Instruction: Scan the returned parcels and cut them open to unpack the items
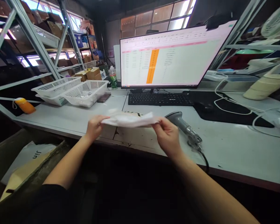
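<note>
Between my two hands a white plastic bag (130, 120) is stretched out level above the front part of the desk, blurred by motion. My left hand (95, 127) pinches its left end. The fingers of my right hand (167, 134) are closed on its right end. Whatever may be inside the bag cannot be made out. Just right of my right hand, a grey handheld barcode scanner (185, 127) lies on the desk with its cable running over the front edge.
A monitor (177, 62) stands behind a black keyboard (160, 99). White baskets (87, 93) sit at the left, an orange pouch (25, 105) beyond them. A mouse (203, 106) rests on a black mat with white cables. Below left, a bin (40, 166) holds mailing bags.
</note>
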### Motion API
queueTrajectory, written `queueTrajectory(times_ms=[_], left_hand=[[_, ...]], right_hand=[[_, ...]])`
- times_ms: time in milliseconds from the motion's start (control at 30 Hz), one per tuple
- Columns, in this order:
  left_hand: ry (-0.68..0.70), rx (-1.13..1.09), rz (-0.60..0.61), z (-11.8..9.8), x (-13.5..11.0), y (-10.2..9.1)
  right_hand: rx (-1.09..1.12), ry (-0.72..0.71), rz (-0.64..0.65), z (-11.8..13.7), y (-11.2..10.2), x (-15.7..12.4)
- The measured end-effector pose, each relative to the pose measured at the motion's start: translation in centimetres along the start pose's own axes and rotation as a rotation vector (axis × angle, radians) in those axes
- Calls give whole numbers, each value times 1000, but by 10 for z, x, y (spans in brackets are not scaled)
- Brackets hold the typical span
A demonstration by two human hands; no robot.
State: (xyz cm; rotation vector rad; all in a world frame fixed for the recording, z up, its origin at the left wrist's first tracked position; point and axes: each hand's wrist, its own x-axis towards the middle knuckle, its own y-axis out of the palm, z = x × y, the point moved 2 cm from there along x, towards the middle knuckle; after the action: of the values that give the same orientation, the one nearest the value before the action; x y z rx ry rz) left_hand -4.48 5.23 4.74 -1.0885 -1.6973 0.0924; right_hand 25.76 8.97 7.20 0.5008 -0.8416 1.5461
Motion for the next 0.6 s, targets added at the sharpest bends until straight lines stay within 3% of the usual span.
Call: queueTrajectory(times_ms=[133,200,267,333,400,467,600], left_hand=[[6,-89,-256,-36,46,-54],[8,-72,-287,-55,68,-77],[-57,-97,-241,-60,89,-88],[-221,-181,-116,-47,103,-81],[-493,-292,26,-18,105,-59],[-780,-380,112,17,93,-30],[-995,-439,141,73,49,12]], right_hand=[[-64,9,-191,9,-21,47],[-158,-50,-250,10,-26,68],[-223,-81,-219,6,-26,87],[-250,-46,-95,-4,-22,100],[-336,29,40,-18,-20,106],[-543,102,115,-36,-27,103],[-949,221,201,-88,-65,82]])
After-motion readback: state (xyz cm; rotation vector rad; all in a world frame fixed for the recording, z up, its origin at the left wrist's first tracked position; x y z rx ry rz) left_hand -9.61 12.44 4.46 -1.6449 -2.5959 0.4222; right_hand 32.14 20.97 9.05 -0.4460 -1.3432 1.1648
